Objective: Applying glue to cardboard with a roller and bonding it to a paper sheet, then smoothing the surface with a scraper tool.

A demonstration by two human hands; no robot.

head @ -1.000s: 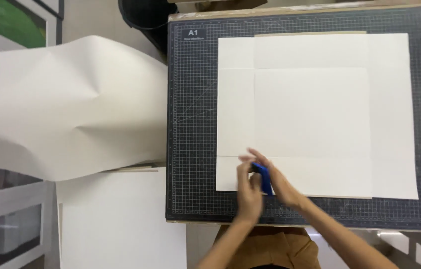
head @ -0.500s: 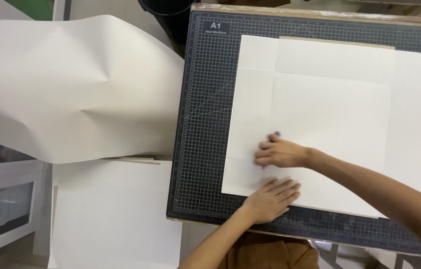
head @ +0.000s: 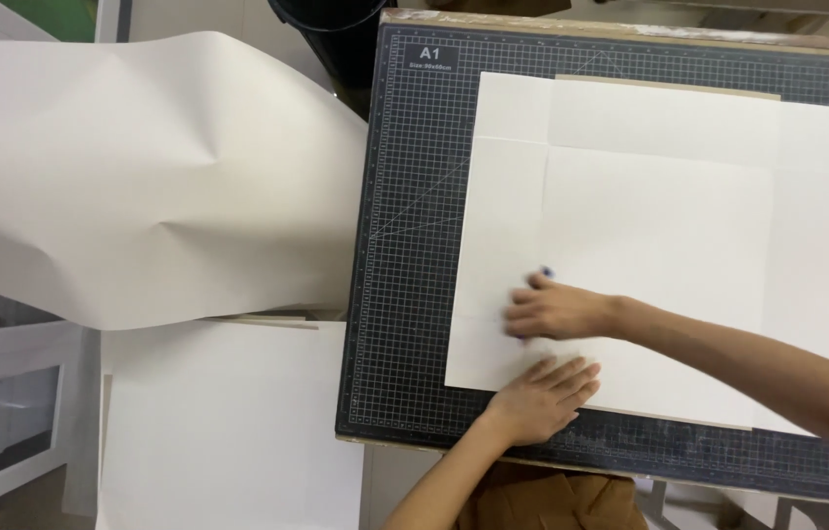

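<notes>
While the left hand (head: 539, 397) lay flat and open on the low edge of the white sheet (head: 670, 226), the right hand (head: 557, 309) had moved up past it. Its fingers were curled on a small blue tool (head: 546, 273), pressing the fold. A moment before, both hands were side by side. Farther up, the sheet covered the dark mat (head: 414, 216). More paper (head: 140, 177) lay at the upper left.

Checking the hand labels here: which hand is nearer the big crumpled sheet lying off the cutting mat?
Left. The left hand lies flat at the mat's near edge, closer to the crumpled sheet; the right hand sits slightly farther.
</notes>
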